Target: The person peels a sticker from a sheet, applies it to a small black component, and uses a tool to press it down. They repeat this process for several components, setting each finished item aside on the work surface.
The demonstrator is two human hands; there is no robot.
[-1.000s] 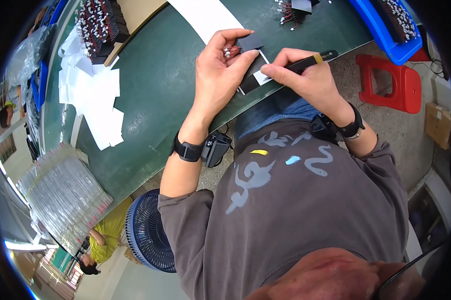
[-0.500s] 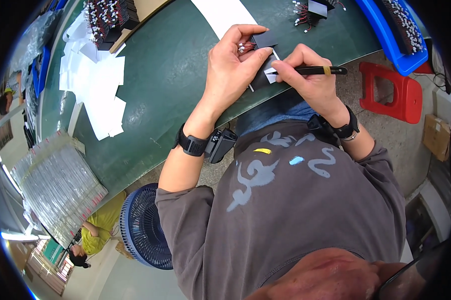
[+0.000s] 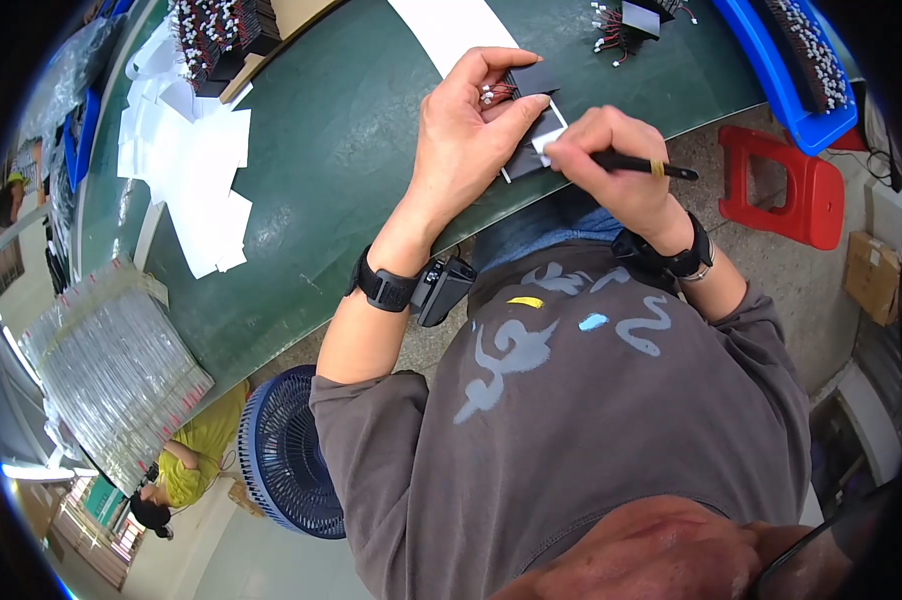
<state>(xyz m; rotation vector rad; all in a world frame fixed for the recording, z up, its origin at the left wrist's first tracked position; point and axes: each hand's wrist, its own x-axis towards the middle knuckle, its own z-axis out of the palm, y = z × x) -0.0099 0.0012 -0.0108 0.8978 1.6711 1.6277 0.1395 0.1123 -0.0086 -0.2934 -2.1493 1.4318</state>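
Observation:
My left hand (image 3: 461,130) is closed around a stack of flat black pieces (image 3: 533,78) near the table edge, its thumb pressing on top. Red wires with white connectors (image 3: 495,93) stick out beside its fingers. My right hand (image 3: 616,165) grips a slim black pen-like tool (image 3: 666,170) with a tan band. The tool's tip is hidden by the fingers. A small white piece (image 3: 545,141) lies on the black surface, where my right fingertips touch its edge. I cannot tell whether it is stuck down.
A long white paper strip (image 3: 451,30) runs beyond my left hand on the green table (image 3: 301,190). White sheets (image 3: 196,190) lie left. More wired black pieces stand in a pile (image 3: 221,40) and a cluster (image 3: 631,25). A blue tray (image 3: 806,120), red stool (image 3: 781,190) and fan (image 3: 291,450) are nearby.
My right hand has shifted slightly down and right and turned, so the tool's tip no longer shows. More of the white piece lies along the black surface. My left hand stays almost still.

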